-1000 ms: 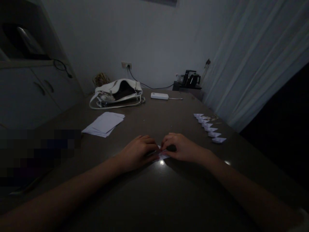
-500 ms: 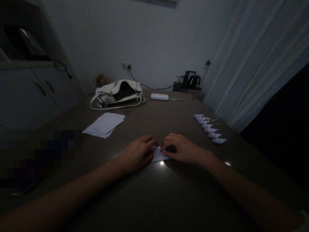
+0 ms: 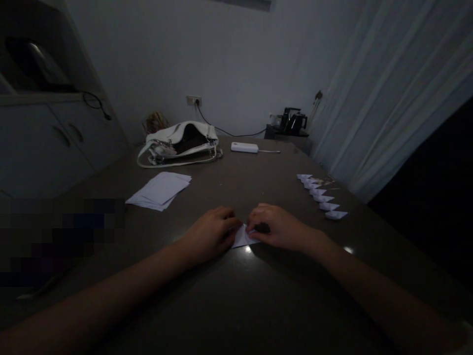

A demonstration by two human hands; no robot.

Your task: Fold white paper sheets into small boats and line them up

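A small folded sheet of white paper lies on the dark table between my two hands. My left hand grips its left side, fingers curled over it. On the right side, my right hand pinches the paper between thumb and fingers. Both sets of fingertips almost meet at the paper's upper edge and cover part of it. To the right stands a slanting row of several folded paper boats. A stack of white paper sheets lies to the left.
A white handbag sits open at the table's far left. Near the far edge lies a white power bank with a short cable. Behind the table, a black kettle stands on a low stand. A pale curtain hangs on the right.
My fingers have shifted slightly on the paper, and its upper part looks flatter and more covered by them. The stack, boats and bag stay put.
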